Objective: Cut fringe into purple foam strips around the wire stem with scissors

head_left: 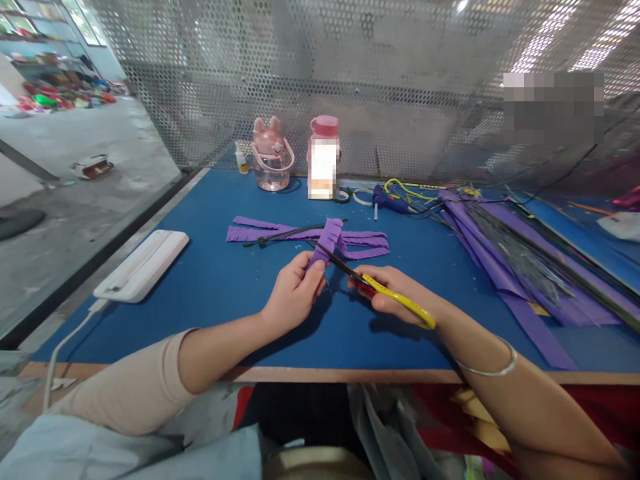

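Observation:
My left hand is closed around the lower end of a folded purple paper strip, holding it upright over the blue table. My right hand grips yellow-handled scissors, whose dark blades point up-left into the strip's edge. Fringed purple strips lie flat just behind the hands, with thin dark stems lying across them.
A white flat device with a cable lies at the left. A pink jug and a pink-capped bottle stand at the back by the mesh wall. Purple paper sheets and dark wires pile at the right, near a glue gun.

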Motion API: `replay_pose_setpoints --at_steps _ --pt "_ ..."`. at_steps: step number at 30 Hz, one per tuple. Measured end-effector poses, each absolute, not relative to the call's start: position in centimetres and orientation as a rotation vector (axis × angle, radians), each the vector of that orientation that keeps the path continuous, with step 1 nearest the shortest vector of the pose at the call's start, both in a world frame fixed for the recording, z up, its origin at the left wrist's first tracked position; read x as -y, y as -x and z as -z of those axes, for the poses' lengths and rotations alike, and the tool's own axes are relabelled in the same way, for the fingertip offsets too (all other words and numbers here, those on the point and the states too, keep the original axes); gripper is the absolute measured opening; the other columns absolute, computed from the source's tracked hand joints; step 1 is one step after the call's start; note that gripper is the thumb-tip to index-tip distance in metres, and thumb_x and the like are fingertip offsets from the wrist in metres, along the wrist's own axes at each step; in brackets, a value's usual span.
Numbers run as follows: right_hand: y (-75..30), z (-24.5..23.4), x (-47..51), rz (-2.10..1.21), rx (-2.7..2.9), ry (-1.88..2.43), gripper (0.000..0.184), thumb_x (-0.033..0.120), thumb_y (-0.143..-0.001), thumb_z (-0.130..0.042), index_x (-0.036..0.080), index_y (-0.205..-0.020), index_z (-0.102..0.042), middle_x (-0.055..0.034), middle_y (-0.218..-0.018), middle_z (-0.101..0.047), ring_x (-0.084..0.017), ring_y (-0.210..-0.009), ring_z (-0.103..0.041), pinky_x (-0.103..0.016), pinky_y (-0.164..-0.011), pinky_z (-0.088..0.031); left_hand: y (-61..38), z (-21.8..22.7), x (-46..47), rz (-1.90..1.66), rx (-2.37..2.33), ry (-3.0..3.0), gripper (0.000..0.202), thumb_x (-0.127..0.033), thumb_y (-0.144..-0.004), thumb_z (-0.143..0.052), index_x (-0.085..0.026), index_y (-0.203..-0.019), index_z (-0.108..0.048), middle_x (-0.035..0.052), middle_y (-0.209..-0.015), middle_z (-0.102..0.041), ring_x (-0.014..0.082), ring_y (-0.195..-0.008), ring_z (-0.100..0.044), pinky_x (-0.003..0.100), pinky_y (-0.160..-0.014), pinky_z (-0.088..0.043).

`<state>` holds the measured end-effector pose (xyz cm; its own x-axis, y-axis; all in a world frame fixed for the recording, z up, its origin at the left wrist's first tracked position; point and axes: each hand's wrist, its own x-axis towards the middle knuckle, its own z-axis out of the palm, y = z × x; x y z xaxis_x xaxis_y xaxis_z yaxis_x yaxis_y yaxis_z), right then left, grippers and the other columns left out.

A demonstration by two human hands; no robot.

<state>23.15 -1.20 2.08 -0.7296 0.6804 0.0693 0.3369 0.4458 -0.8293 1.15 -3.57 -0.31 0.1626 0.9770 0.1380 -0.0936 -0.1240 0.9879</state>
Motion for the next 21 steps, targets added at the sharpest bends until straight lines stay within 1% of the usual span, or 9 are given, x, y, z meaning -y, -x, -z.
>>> replay_pose_setpoints --at_steps 4,8,13,16,19,21 --pt "-22.90 -2.07 1.30 -1.127 2.316 0.915 0.067 0.077 -0.078 -0.049 0.013 -0.097 -0.059 0.0036 -0.067 -0.043 -0.010 -0.058 -0.034 -0.023 -0.053 -0.029 -1.15 0.10 3.61 -1.213 -0.960 -1.310 0.026 -0.044 -0.093 -0.050 -0.020 -0.083 -0.048 -0.0080 -0.053 -0.043 0.0053 -0.043 -0.033 0.018 -0.044 -0.028" --pt "-22.72 -1.71 1.35 -1.157 2.287 0.941 0.066 0.076 -0.079 -0.049 0.014 -0.098 -0.058 0.0037 -0.067 -0.043 -0.010 -0.057 -0.035 -0.023 -0.052 -0.030 -1.08 0.09 3.68 -1.222 -0.946 -1.304 0.027 -0.044 -0.093 -0.049 -0.020 -0.081 -0.046 -0.0082 -0.053 -0.043 0.0050 -0.043 -0.034 0.018 -0.044 -0.027" --pt "-22.58 -1.31 1.28 -1.038 2.323 1.035 0.053 0.066 -0.084 -0.051 0.015 -0.094 -0.059 0.0011 -0.070 -0.049 -0.012 -0.060 -0.039 -0.023 -0.055 -0.033 -0.99 0.35 3.55 -1.233 -0.959 -1.317 0.028 -0.044 -0.093 -0.048 -0.019 -0.082 -0.048 -0.0076 -0.055 -0.045 0.0046 -0.044 -0.034 0.018 -0.045 -0.028" --pt "-22.46 -1.43 1.34 -0.993 2.334 1.122 0.047 0.062 -0.086 -0.050 0.016 -0.090 -0.058 0.0005 -0.070 -0.049 -0.012 -0.062 -0.039 -0.023 -0.055 -0.034 -0.91 0.39 3.40 -1.228 -0.981 -1.339 0.027 -0.043 -0.094 -0.047 -0.019 -0.082 -0.049 -0.0070 -0.056 -0.046 0.0048 -0.045 -0.036 0.018 -0.045 -0.029" --pt "-22.44 -1.58 1.38 -0.981 2.347 1.156 0.048 0.062 -0.087 -0.049 0.016 -0.090 -0.058 0.0007 -0.069 -0.047 -0.012 -0.062 -0.039 -0.023 -0.055 -0.033 -0.82 0.34 3.29 -1.212 -0.988 -1.349 0.027 -0.042 -0.094 -0.047 -0.018 -0.081 -0.050 -0.0068 -0.055 -0.046 0.0050 -0.045 -0.037 0.018 -0.045 -0.030" --pt "-22.51 -1.54 1.34 -0.964 2.360 1.153 0.052 0.066 -0.085 -0.050 0.016 -0.095 -0.057 0.0013 -0.069 -0.046 -0.012 -0.061 -0.038 -0.023 -0.055 -0.033 -0.78 0.33 3.24 -1.210 -0.990 -1.335 0.027 -0.042 -0.094 -0.047 -0.018 -0.082 -0.051 -0.0070 -0.054 -0.045 0.0050 -0.045 -0.037 0.018 -0.045 -0.031"
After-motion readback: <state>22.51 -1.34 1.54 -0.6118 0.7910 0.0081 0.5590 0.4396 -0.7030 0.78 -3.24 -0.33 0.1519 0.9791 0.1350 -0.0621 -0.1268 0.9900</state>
